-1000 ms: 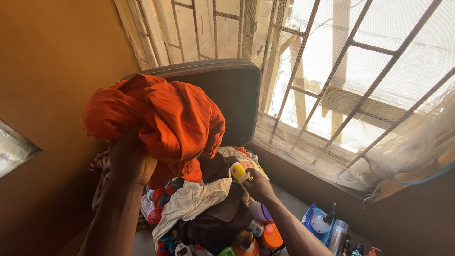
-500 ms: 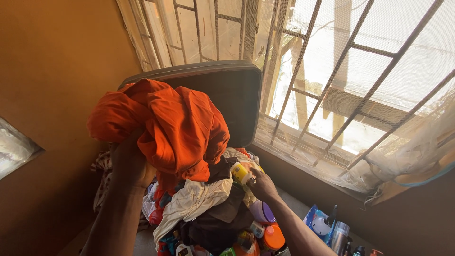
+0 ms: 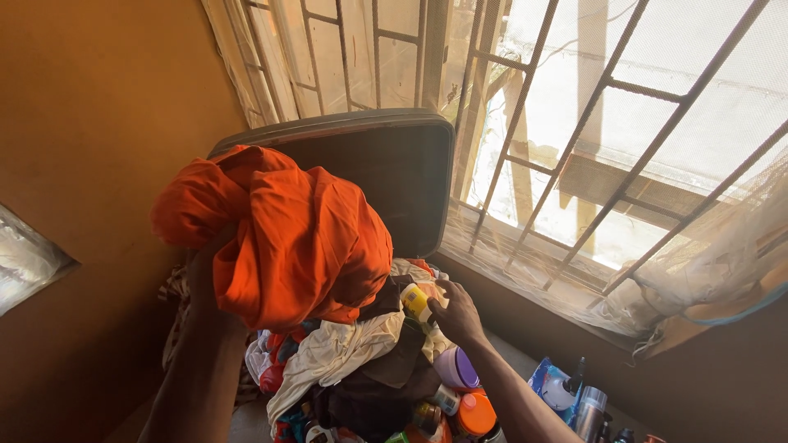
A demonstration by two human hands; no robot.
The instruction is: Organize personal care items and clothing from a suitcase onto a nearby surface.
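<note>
At centre frame, an orange cloth [image 3: 287, 234] is gripped by the left hand [image 3: 205, 275]; a yellow bottle [image 3: 415, 301] is pinched by the right hand [image 3: 456, 314].

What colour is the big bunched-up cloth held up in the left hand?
The bunched-up cloth is bright orange, seen in the head view.
</note>
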